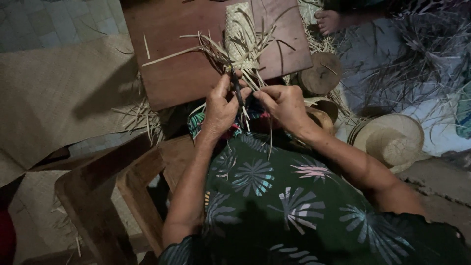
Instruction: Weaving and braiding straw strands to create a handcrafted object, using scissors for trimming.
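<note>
Left hand (pixel 219 109) pinches dark thin tool (pixel 237 89); right hand (pixel 284 104) pinches loose strips. Woven straw piece (pixel 240 37), pale, fringed, lies mid-board (pixel 171 59) near its front edge. Bare board to the left; wooden block (pixel 321 73) beside right corner.

Bare wooden surface (pixel 171 44) lies open left of the woven strip (pixel 239 37); loose straw ends (pixel 216 46) and a wooden block (pixel 321 73) crowd the right.
</note>
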